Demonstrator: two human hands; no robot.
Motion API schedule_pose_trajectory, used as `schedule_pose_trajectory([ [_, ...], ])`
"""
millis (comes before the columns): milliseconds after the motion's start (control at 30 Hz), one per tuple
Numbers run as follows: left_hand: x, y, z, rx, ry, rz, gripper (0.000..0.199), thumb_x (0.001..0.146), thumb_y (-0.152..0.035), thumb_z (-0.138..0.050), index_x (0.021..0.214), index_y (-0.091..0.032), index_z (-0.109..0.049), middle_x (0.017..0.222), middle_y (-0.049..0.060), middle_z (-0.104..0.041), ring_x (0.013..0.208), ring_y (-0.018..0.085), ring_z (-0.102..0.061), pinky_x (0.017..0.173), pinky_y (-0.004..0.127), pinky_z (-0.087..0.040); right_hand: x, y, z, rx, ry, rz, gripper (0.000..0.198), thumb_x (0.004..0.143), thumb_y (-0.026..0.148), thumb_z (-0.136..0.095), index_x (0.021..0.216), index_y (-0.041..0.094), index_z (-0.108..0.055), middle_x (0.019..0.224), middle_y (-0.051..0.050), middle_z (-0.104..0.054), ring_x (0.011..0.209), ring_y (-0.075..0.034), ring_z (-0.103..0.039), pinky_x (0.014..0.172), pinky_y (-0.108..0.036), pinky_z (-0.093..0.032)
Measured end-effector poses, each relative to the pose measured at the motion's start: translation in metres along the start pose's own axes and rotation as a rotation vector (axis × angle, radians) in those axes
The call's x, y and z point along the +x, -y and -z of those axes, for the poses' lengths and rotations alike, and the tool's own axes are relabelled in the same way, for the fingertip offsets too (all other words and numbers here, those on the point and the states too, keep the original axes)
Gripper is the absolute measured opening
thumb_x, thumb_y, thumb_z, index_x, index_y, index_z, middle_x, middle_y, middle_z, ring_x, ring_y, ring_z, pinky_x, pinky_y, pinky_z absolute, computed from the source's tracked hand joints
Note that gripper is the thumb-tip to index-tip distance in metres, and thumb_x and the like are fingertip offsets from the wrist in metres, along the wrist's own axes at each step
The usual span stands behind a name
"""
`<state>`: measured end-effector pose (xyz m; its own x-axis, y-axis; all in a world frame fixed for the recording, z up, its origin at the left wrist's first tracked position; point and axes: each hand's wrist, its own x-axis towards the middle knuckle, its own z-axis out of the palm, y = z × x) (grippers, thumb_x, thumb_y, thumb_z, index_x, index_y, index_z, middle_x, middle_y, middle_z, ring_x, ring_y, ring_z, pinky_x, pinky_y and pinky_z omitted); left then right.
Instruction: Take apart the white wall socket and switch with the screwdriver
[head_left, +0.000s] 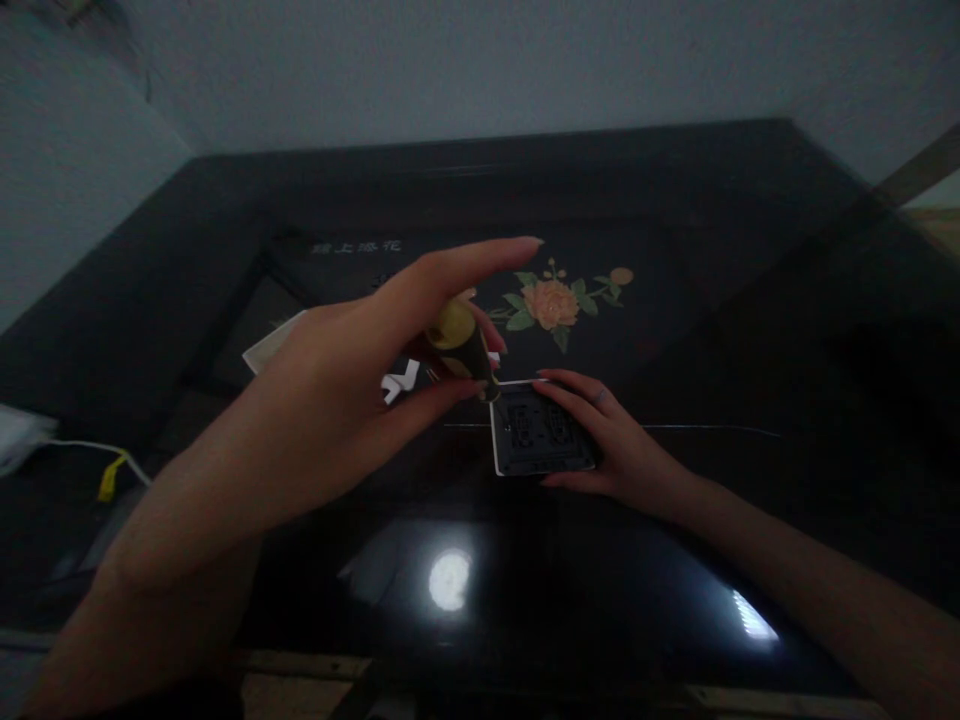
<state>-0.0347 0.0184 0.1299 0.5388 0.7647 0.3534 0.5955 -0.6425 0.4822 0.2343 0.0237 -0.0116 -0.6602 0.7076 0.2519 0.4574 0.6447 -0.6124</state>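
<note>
My left hand [337, 370] is closed around the yellow-and-black handle of a screwdriver [466, 350], with the index finger stretched out above it. The tool tilts downward, and its lower end is over the left part of a square wall socket panel [536, 440], dark-faced with a pale rim. Whether the tip touches a screw is too dark to tell. Fingers of my right hand [607, 435] grip the panel from its right side, one on the top edge and the thumb at the bottom edge. The panel rests on the glossy black table [375, 560].
Behind my left hand lie small white pieces [403, 381] and a white flat thing [271, 344], both partly hidden. At the far left sits a white object [22, 438] with a cable and a yellow tag [111, 478]. A flower print [551, 303] decorates the table; a grey wall [480, 70] rises behind.
</note>
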Motion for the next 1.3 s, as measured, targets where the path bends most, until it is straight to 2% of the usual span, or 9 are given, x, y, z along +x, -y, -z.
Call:
schedule_pose_trajectory([
  [100,0.002,0.000,-0.011,-0.046,-0.142,-0.007,0.067,0.082,-0.016,-0.073,0.140,-0.036,-0.044,0.127,-0.001,-0.063,0.088,0.019,-0.071,0.076,0.032,-0.063,0.000,0.000,0.000,0.003,0.000,-0.001,0.089,0.080,0.050,-0.074,0.153,0.030,-0.026,0.151,-0.017,-0.038,0.137,-0.036,-0.042,0.108,-0.059,-0.043],
  [167,0.003,-0.002,-0.016,-0.017,-0.201,-0.034,0.058,0.082,-0.018,-0.075,0.133,-0.032,-0.050,0.124,-0.001,-0.064,0.087,0.017,-0.071,0.075,0.030,-0.063,0.000,0.001,0.000,0.004,0.000,-0.008,0.089,0.081,0.050,-0.074,0.153,0.031,-0.026,0.151,-0.017,-0.038,0.137,-0.036,-0.042,0.108,-0.059,-0.043],
  [267,0.004,-0.004,-0.016,0.004,-0.152,-0.056,0.050,0.086,-0.022,-0.073,0.131,-0.028,-0.052,0.118,-0.002,-0.068,0.095,0.017,-0.072,0.083,0.030,-0.063,0.001,0.002,0.001,0.002,0.008,-0.020,0.090,0.080,0.050,-0.074,0.154,0.033,-0.025,0.152,-0.016,-0.038,0.137,-0.037,-0.042,0.108,-0.061,-0.042],
  [400,0.004,-0.005,-0.011,-0.109,-0.053,-0.028,0.059,0.091,-0.014,-0.063,0.144,-0.026,-0.042,0.128,0.001,-0.066,0.114,0.018,-0.068,0.099,0.033,-0.058,0.001,0.002,0.002,0.003,0.009,-0.017,0.091,0.080,0.050,-0.074,0.155,0.033,-0.024,0.152,-0.016,-0.037,0.138,-0.038,-0.042,0.109,-0.062,-0.042],
  [600,0.007,-0.001,-0.014,0.009,-0.213,-0.156,0.049,0.084,-0.027,-0.076,0.129,-0.029,-0.056,0.121,0.000,-0.069,0.103,0.022,-0.070,0.086,0.042,-0.063,0.000,0.001,0.001,0.007,-0.006,0.002,0.092,0.080,0.050,-0.074,0.155,0.032,-0.024,0.152,-0.016,-0.038,0.138,-0.037,-0.042,0.108,-0.061,-0.043],
  [800,0.004,-0.001,-0.012,-0.140,-0.036,-0.032,0.070,0.086,-0.015,-0.067,0.148,-0.029,-0.038,0.127,0.002,-0.065,0.114,0.021,-0.067,0.098,0.039,-0.059,-0.001,0.001,0.001,0.003,-0.003,-0.006,0.090,0.080,0.051,-0.073,0.154,0.032,-0.025,0.152,-0.016,-0.037,0.138,-0.037,-0.042,0.109,-0.060,-0.042],
  [1000,0.005,-0.002,-0.018,-0.049,-0.137,-0.123,0.061,0.086,-0.019,-0.072,0.140,-0.032,-0.046,0.135,-0.002,-0.063,0.115,0.020,-0.066,0.090,0.032,-0.060,0.000,0.001,0.001,-0.004,-0.004,0.012,0.091,0.080,0.054,-0.072,0.154,0.031,-0.025,0.154,-0.018,-0.035,0.140,-0.037,-0.039,0.109,-0.061,-0.041],
  [1133,0.006,-0.003,-0.019,-0.020,-0.130,-0.101,0.059,0.089,-0.019,-0.069,0.140,-0.035,-0.044,0.135,-0.002,-0.063,0.115,0.020,-0.066,0.089,0.031,-0.060,0.001,0.001,0.002,-0.024,-0.029,0.073,0.090,0.080,0.055,-0.072,0.154,0.031,-0.027,0.154,-0.017,-0.038,0.142,-0.038,-0.035,0.111,-0.063,-0.037],
  [1300,0.006,-0.002,-0.019,-0.028,-0.134,-0.116,0.062,0.088,-0.017,-0.070,0.141,-0.033,-0.043,0.135,0.001,-0.062,0.117,0.022,-0.065,0.090,0.036,-0.061,0.001,0.003,0.003,-0.011,-0.047,0.052,0.079,0.085,0.051,-0.068,0.152,0.031,-0.032,0.150,-0.015,-0.044,0.136,-0.036,-0.044,0.107,-0.061,-0.043],
])
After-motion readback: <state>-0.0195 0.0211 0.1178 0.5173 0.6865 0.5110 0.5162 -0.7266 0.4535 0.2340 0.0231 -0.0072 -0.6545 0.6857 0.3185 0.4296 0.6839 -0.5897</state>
